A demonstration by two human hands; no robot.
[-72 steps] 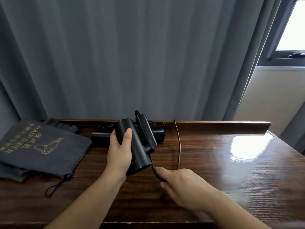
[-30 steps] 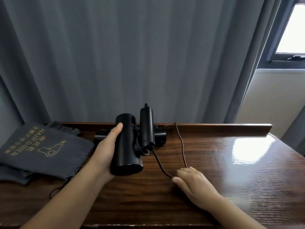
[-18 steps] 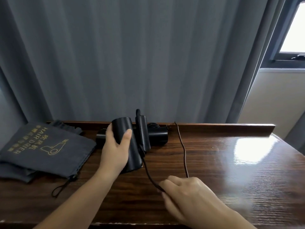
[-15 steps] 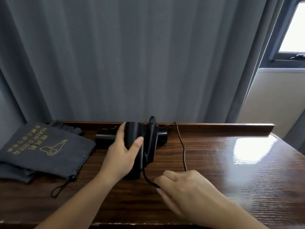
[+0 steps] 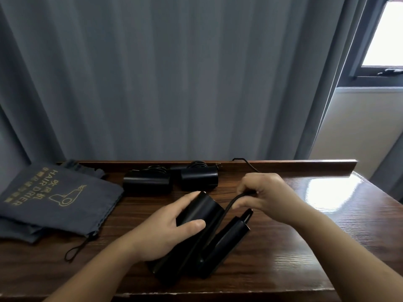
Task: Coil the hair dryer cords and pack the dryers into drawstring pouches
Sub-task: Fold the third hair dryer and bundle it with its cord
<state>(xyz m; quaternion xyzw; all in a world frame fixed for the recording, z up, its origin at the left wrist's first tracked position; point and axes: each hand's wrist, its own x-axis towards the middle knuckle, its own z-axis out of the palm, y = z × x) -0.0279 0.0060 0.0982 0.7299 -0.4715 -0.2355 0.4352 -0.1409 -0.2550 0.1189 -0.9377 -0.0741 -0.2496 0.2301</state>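
1. Nearest, the left hand [image 5: 168, 232] grips the barrel of the black hair dryer [image 5: 196, 238], thumb on top and fingers curled round its far side. The dryer lies at the near edge of the wooden table [image 5: 283, 258], its folded handle angled up to the right.
2. Just beyond the handle tip, the right hand [image 5: 266, 192] pinches the cord [image 5: 231, 205], which arcs down from the fingers and passes between barrel and handle.
3. To coil well, I judge the left hand should pin the dryer steady while the right lays even, snug loops round the body, keeping light tension so no turn slips or kinks at the handle end.
4. The loose cord trails from the right hand toward the table's back ledge, so it needs drawing in gradually.
5. Farther back, two other dryers [image 5: 148, 184] lie side by side with bundled cords.
6. The grey drawstring pouches [image 5: 54, 203] lie stacked at far left, well apart from both hands.
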